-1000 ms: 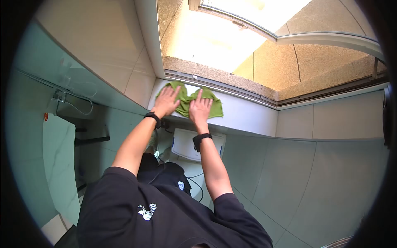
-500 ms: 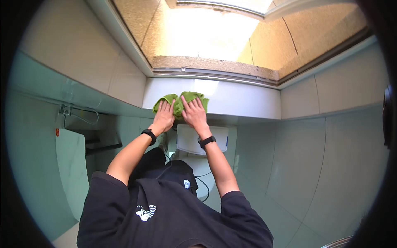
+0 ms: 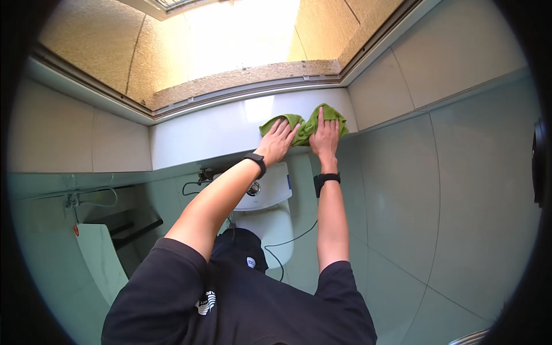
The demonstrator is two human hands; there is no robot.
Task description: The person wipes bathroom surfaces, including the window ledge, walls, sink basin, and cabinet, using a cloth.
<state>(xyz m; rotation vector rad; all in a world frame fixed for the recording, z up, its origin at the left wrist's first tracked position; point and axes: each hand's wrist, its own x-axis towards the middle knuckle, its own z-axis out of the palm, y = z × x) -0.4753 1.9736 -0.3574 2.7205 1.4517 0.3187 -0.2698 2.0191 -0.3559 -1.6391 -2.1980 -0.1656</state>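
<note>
A green cloth lies bunched on the white window sill, close to the sill's right end. My left hand rests flat on the cloth's left part, fingers spread. On the right part lies my right hand, palm down with the fingers stretched out and somewhat apart. Both hands press on the cloth from above rather than grasping it. The middle of the cloth is crumpled between them. A black band circles each wrist.
Beyond the sill runs the window track, with an open window sash at the top. A white toilet stands below the sill, with a black cable beside it. Tiled walls flank the sill. A marble-patterned panel is at the lower left.
Both hands and the green cloth have moved along the sill from its left end to its right end. The camera view has turned too.
</note>
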